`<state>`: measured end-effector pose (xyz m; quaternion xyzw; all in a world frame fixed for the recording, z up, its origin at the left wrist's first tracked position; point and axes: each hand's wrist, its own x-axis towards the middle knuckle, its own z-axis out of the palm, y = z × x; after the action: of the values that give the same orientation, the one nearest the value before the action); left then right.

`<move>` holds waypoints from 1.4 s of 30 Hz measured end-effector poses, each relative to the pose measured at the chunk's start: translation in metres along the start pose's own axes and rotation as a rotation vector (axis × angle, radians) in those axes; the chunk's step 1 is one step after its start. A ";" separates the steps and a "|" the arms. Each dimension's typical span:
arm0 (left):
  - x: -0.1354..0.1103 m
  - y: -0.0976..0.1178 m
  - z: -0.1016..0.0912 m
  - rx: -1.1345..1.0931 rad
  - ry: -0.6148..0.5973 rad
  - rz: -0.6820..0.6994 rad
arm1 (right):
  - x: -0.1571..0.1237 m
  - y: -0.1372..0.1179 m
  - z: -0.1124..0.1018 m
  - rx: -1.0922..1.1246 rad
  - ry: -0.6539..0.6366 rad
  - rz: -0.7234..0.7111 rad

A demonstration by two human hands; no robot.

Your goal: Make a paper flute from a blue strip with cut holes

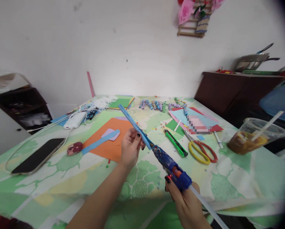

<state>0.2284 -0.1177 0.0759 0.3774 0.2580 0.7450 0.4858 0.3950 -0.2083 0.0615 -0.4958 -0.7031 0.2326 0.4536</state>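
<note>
My left hand (131, 147) is closed on a long blue paper strip (133, 124) that slants up and away over the table. My right hand (186, 200) grips a blue glue gun (171, 165) with a clear glue stick (208, 208) sticking out of its back. The gun's nozzle touches the lower end of the strip, right beside my left fingers. An orange paper sheet (112, 140) lies under my left hand, with a blue strip (100, 141) and a lilac scrap (110, 133) on it.
On the green patterned tablecloth (68, 181) lie a black phone (38, 156), a white power bank (74, 120) with cables, a green cutter (176, 143), yellow-and-red scissors (201, 151), coloured paper sheets (197, 122) and curled paper bits (156, 104). A plastic cup of drink (251, 136) stands at right.
</note>
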 end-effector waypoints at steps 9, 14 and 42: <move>0.001 0.002 0.001 -0.017 0.040 0.001 | -0.003 0.005 -0.005 -0.057 -0.004 -0.071; 0.003 0.001 -0.001 -0.034 0.068 0.007 | -0.004 0.006 -0.005 -0.027 0.042 -0.074; 0.000 0.007 0.001 -0.130 0.038 -0.106 | 0.072 -0.002 -0.006 -0.253 -0.083 -0.499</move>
<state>0.2254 -0.1200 0.0816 0.3166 0.2379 0.7404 0.5431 0.3922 -0.1446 0.0957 -0.3501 -0.8448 0.0440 0.4023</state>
